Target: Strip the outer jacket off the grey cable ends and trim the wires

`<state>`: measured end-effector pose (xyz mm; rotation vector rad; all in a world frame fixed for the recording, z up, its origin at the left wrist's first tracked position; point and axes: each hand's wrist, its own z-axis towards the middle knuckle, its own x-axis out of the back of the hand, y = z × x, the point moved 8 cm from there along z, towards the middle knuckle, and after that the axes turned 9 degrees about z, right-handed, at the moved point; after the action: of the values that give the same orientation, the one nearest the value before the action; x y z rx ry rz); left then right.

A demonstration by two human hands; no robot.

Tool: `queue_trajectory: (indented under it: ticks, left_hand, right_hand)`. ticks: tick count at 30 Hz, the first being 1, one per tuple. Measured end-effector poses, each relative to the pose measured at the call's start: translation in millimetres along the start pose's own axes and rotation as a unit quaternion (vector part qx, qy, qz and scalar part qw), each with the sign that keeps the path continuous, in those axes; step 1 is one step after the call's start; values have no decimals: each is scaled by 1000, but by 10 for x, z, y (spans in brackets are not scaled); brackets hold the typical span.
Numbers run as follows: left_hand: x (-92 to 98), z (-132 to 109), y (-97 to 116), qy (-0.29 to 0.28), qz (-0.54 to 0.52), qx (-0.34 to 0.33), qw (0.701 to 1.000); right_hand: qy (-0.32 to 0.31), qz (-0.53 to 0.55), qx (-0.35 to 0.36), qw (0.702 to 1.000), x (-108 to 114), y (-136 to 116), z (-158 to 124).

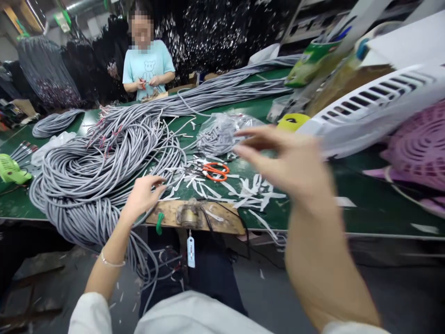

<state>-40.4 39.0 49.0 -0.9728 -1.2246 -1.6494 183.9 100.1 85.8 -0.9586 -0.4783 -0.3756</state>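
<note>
Grey cables (104, 157) heaped over the green bench (365, 204), orange-handled scissors (215, 170) among white scraps (257, 190), a lime-green device (12, 170) far left, a purple grille (417, 148) right.

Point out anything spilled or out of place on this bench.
White offcuts lie strewn over the green table around the orange scissors, and a few lie on the floor. The grey cable coil by the left hand sags over the table's front edge. Nothing looks damaged.
</note>
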Motion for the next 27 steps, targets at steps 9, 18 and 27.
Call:
queue_trajectory:
  ticks: [9, 18, 27]
  left_hand:
    - [-830, 503, -248, -94, 150, 46, 983]
    - [-706, 609, -200, -67, 146, 69, 985]
    - [-390, 593, -250, -27, -242, 77, 967]
  right_hand:
    - [-303, -42, -74, 949, -1571, 742, 490]
    - [-207, 79, -96, 970, -1465, 914, 555]
    - [-124, 261, -70, 955, -1295, 300, 434]
